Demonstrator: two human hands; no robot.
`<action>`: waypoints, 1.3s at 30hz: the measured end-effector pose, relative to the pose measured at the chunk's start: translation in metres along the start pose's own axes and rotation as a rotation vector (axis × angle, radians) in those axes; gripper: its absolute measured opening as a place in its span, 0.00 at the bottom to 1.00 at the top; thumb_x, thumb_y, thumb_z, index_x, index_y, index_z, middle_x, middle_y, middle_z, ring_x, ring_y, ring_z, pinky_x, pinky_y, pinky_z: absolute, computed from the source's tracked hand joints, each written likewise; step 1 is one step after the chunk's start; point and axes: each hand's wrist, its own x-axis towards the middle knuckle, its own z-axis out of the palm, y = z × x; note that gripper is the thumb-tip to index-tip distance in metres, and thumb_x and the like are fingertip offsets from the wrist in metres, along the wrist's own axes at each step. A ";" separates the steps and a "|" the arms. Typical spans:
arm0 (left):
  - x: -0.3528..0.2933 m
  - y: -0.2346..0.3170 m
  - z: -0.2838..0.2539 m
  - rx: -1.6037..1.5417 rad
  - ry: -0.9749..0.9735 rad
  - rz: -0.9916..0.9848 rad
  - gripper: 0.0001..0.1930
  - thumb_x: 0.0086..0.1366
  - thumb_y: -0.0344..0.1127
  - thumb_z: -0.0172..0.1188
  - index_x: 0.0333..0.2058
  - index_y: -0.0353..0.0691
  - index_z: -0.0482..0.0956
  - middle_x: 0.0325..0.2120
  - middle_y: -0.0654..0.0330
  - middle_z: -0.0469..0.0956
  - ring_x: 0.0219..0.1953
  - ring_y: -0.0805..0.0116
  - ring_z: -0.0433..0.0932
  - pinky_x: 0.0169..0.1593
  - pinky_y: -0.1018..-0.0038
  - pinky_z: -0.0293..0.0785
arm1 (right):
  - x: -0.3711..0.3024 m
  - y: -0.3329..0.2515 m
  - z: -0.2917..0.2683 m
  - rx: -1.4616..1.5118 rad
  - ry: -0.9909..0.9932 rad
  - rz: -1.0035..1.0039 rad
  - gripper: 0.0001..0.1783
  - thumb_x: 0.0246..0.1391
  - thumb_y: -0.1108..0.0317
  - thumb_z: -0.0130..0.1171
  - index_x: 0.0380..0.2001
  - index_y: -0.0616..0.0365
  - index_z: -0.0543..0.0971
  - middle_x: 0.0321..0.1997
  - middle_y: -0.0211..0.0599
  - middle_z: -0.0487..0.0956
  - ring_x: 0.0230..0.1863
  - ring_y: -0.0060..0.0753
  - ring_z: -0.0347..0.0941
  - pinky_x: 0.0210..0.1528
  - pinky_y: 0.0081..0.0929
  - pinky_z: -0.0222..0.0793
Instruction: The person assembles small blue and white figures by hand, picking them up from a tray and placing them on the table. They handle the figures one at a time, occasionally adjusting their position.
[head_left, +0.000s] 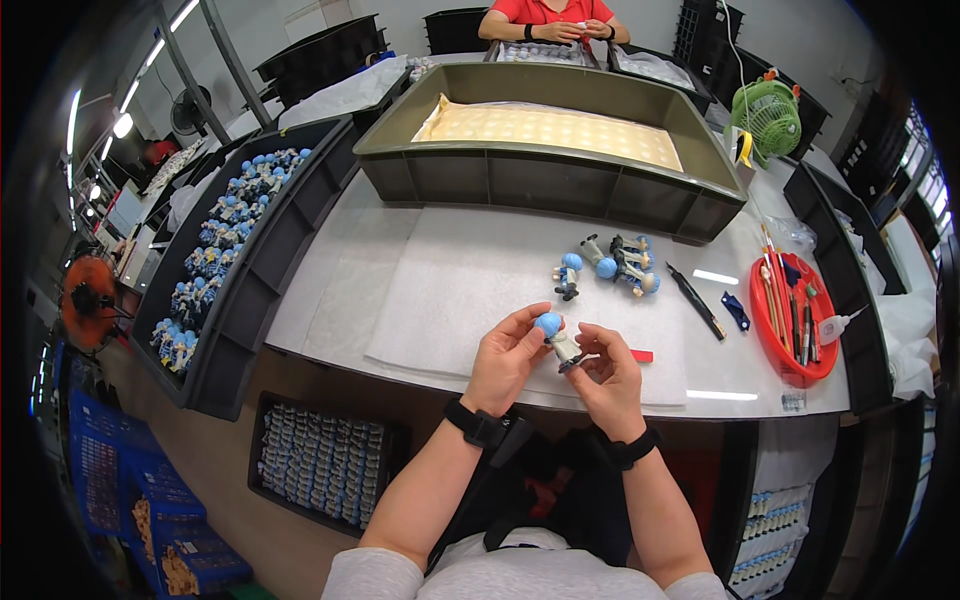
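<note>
Just above the table's near edge, both of my hands hold one small figurine (564, 347) with a light-blue head and a pale body. My left hand (507, 357) pinches it near the head with thumb and fingers. At its dark feet, the fingertips of my right hand (608, 378) close on the lower part. A single blue-headed figurine (568, 277) lies on the white sheet (450, 290) beyond my hands. Farther right, several more figurines (632, 265) lie in a loose cluster. A small red piece (642, 356) rests beside my right hand.
A large grey-green bin (560, 180) with a yellowish sheet stands at the back. Left is a dark crate (270, 240) of figurines. On the right lie a black pen-like tool (695, 300) and a red tray (765, 330) of brushes. A co-worker (555, 20) sits opposite.
</note>
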 end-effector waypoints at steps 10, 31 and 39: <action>-0.001 0.002 0.004 -0.040 -0.018 -0.009 0.16 0.66 0.30 0.49 0.52 0.36 0.68 0.46 0.55 0.74 0.45 0.71 0.71 0.48 0.74 0.68 | -0.001 0.000 0.000 0.060 -0.004 -0.001 0.24 0.44 0.80 0.62 0.47 0.62 0.70 0.41 0.36 0.72 0.38 0.22 0.71 0.35 0.16 0.70; -0.005 0.004 0.005 0.017 0.011 0.018 0.14 0.64 0.28 0.50 0.49 0.34 0.69 0.45 0.57 0.74 0.43 0.74 0.72 0.47 0.77 0.68 | -0.001 -0.014 0.000 0.268 -0.023 0.199 0.15 0.56 0.75 0.53 0.47 0.64 0.71 0.33 0.32 0.74 0.31 0.19 0.72 0.34 0.15 0.69; 0.004 -0.006 0.006 0.124 -0.027 0.072 0.16 0.58 0.18 0.52 0.47 0.31 0.71 0.46 0.55 0.73 0.46 0.71 0.72 0.50 0.77 0.68 | -0.002 0.006 -0.005 0.048 -0.018 0.060 0.15 0.51 0.73 0.57 0.44 0.61 0.73 0.33 0.31 0.77 0.24 0.09 0.63 0.25 0.11 0.61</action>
